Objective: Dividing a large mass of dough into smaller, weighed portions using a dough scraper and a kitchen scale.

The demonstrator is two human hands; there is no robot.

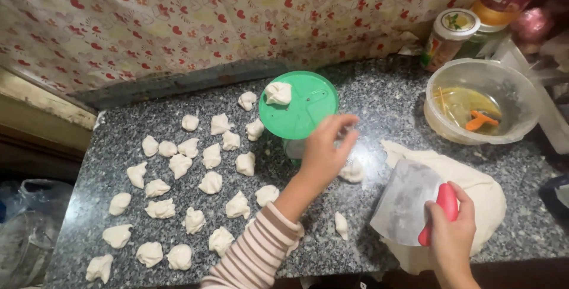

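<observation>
Our right hand [453, 230] grips the red-handled scraper [409, 203] over the dough mass [489, 191]; our left hand [326, 150], fingers loosely curled and empty, hovers beside the green scale [302, 111] weighing one dough piece [278, 93].

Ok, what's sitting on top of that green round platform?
One dough piece lies near the far edge of the green platform. The left hand covers its near right edge, so anything there is hidden.

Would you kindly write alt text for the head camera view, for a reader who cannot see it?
A left hand reaches toward a green scale bearing one dough piece, while the right hand holds a red-handled scraper over a large dough mass. Many small dough portions cover the granite counter.
</observation>
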